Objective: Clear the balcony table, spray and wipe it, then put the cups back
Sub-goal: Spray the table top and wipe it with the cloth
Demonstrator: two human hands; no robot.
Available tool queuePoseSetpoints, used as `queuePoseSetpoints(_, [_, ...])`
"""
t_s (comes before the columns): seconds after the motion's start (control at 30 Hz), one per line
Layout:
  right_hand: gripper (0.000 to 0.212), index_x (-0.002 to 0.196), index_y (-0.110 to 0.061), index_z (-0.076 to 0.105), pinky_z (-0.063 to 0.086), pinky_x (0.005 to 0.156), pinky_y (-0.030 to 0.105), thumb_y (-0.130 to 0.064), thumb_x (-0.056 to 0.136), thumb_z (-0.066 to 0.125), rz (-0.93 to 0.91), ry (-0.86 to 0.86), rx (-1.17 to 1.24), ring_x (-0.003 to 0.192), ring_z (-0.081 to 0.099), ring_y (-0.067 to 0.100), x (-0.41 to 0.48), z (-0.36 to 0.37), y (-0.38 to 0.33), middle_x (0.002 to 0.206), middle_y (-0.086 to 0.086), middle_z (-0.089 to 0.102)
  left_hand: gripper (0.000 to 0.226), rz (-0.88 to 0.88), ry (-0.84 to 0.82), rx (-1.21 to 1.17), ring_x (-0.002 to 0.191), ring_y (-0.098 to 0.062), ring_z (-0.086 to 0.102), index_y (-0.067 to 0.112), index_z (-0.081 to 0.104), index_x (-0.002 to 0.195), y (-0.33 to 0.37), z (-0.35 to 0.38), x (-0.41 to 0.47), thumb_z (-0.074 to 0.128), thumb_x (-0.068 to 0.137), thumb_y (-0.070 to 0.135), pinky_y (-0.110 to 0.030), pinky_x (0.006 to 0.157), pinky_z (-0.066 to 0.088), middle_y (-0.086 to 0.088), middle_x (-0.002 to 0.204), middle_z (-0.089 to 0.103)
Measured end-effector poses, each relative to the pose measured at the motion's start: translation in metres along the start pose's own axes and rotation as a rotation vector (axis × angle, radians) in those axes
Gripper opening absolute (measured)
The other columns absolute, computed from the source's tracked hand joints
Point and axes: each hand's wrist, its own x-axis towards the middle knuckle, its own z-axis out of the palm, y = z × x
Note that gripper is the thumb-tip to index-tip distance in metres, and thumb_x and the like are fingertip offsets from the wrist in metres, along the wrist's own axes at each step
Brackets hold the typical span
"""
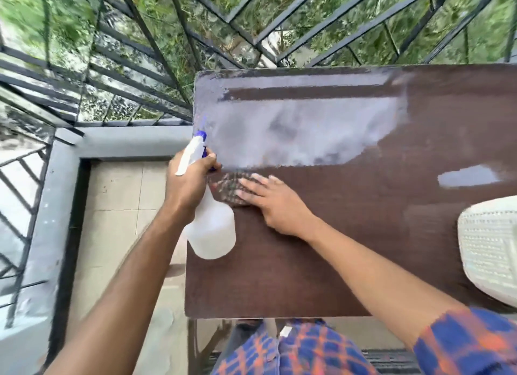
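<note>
Seen from a single wide-angle camera worn on the head, looking steeply down from close above the table (335,248) at center and right, with the balcony railing (126,80) across the upper frame and left.

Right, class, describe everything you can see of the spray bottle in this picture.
The spray bottle is cloudy white plastic: a rounded body, a white spray head, a blue nozzle tip and trigger. The left hand grips its neck. It is held tilted, head at the far end, body at the near end over the left edge of the table. Whether it touches the table is unclear.
</note>
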Motion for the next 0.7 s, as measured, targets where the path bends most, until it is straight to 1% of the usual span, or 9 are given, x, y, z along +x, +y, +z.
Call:
queuePoseSetpoints(0.07, [0.068,0.148,-0.024,0.048,0.032,0.116,0.05,-0.009,0.081,0.043,0.196,0.115,-0.036,0.144,0.038,0.033,-0.047,-0.009,0.042,0.157,0.005,0.042,0.004,-0.025,-0.001,0.013,0.068,-0.013,0.06,0.009,0.06,0.091,-0.006,-0.007,-0.015,0.057,0.093,0.008,-0.025,0.059,0.046,-0.012,0.081,0.058])
queuePoseSetpoints(0.17, [0.068,0.145,-0.01,0.049,0.032,0.116,0.052,-0.007,0.079,0.04,0.77,0.265,-0.027,0.138,0.041,0.046,-0.122,-0.032,0.114,0.153,0.02,0.044,0.008,-0.062,0.005,0.019,0.065,-0.009,0.061,0.005,0.064,0.097,-0.019,-0.018,-0.038,0.058,0.094,0.01,-0.022,0.054,0.048,-0.005,0.076,0.062])
queuePoseSetpoints(0.23, [0.066,0.149,-0.007,0.044,0.026,0.12,0.051,-0.01,0.084,0.036,1.035,0.282,0.036,0.14,0.036,0.047,-0.16,-0.042,0.133,0.156,0.022,0.038,0.011,-0.073,0.013,0.026,0.068,-0.01,0.063,0.003,0.066,0.098,-0.025,-0.025,-0.052,0.06,0.095,0.012,-0.023,0.054,0.05,-0.002,0.074,0.064])
queuePoseSetpoints(0.3, [0.062,0.153,-0.008,0.037,0.019,0.123,0.047,-0.006,0.091,0.04,1.142,0.299,0.06,0.144,0.029,0.045,-0.172,-0.035,0.113,0.16,0.02,0.031,0.008,-0.078,0.017,0.029,0.072,-0.01,0.066,0.008,0.067,0.097,-0.031,-0.034,-0.068,0.062,0.095,0.014,-0.024,0.055,0.051,0.001,0.073,0.066])
queuePoseSetpoints(0.37, [0.065,0.154,-0.01,0.035,0.018,0.123,0.045,0.0,0.091,0.045,1.17,0.335,0.076,0.146,0.026,0.043,-0.164,-0.02,0.068,0.162,0.016,0.029,0.006,-0.089,0.021,0.023,0.075,-0.01,0.068,0.01,0.066,0.097,-0.036,-0.042,-0.08,0.062,0.095,0.014,-0.025,0.055,0.051,0.002,0.074,0.067])
queuePoseSetpoints(0.43, [0.069,0.154,-0.013,0.036,0.023,0.12,0.047,0.0,0.088,0.046,1.143,0.335,0.085,0.148,0.027,0.04,-0.148,0.003,-0.001,0.162,0.012,0.03,0.003,-0.093,0.005,0.016,0.08,-0.014,0.068,0.014,0.065,0.093,-0.041,-0.054,-0.095,0.062,0.094,0.013,-0.026,0.055,0.05,-0.001,0.078,0.066])
queuePoseSetpoints(0.47, [0.07,0.154,-0.015,0.037,0.026,0.119,0.048,-0.001,0.086,0.045,1.072,0.307,0.087,0.148,0.027,0.038,-0.138,0.017,-0.037,0.162,0.01,0.031,0.007,-0.086,-0.001,0.015,0.082,-0.015,0.067,0.017,0.063,0.089,-0.043,-0.059,-0.103,0.061,0.094,0.012,-0.026,0.055,0.05,-0.002,0.079,0.065])
queuePoseSetpoints(0.6, [0.076,0.151,-0.024,0.043,0.029,0.117,0.049,-0.006,0.078,0.055,0.576,0.129,0.155,0.147,0.033,0.032,-0.088,0.055,-0.163,0.161,0.002,0.035,0.01,-0.076,0.03,0.038,0.08,-0.015,0.065,0.014,0.06,0.086,-0.05,-0.079,-0.131,0.059,0.094,0.008,-0.02,0.05,0.049,-0.007,0.082,0.062])
queuePoseSetpoints(0.7, [0.073,0.146,-0.027,0.049,0.032,0.115,0.05,-0.011,0.076,0.064,0.207,-0.046,0.149,0.144,0.037,0.031,-0.06,0.068,-0.211,0.158,-0.002,0.04,0.006,-0.073,0.031,0.037,0.077,-0.018,0.063,0.011,0.061,0.082,-0.061,-0.098,-0.147,0.063,0.086,0.013,-0.032,0.064,0.049,-0.007,0.078,0.064])
